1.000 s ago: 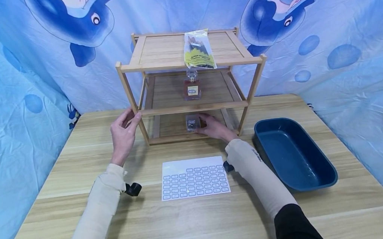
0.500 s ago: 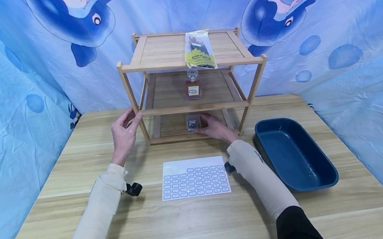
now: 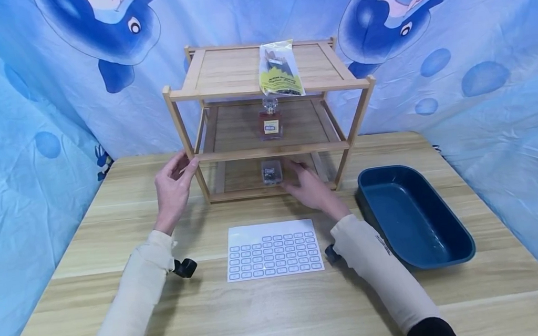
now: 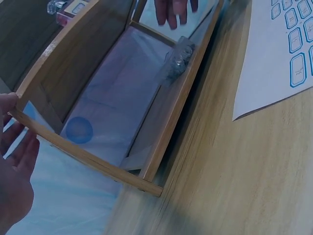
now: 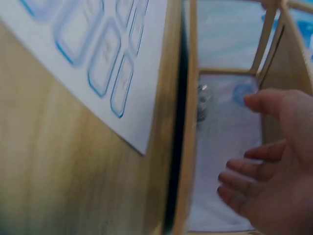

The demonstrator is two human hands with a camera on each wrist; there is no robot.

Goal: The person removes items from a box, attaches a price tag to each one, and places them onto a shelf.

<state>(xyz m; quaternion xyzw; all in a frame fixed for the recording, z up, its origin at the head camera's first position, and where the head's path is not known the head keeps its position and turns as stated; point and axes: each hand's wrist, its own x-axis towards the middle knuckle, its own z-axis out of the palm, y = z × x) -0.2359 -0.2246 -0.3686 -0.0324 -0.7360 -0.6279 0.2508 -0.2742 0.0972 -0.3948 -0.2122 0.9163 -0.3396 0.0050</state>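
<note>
On the bottom tier of a three-tier wooden shelf rack (image 3: 223, 71) sits a small clear plastic box (image 3: 271, 174) with dark contents and a label. My right hand (image 3: 312, 190), fingers spread and apart from the box, is just to its right. In the right wrist view the right hand (image 5: 274, 166) holds nothing, and the clear box (image 5: 203, 105) lies beyond its fingertips near the front rail. My left hand (image 3: 172, 189) grips the rack's front left post, with its thumb in front, at middle-tier height.
A perfume bottle (image 3: 271, 123) stands on the middle tier, and a yellow-and-clear packet (image 3: 280, 72) lies on top, over the front edge. A sheet of labels (image 3: 250, 235) lies before the rack. At right stands a dark blue basin (image 3: 371, 202).
My right hand has let go of the clear box and drawn back to the right, fingers opening. The box stays in place on the bottom tier. My left hand keeps its hold.
</note>
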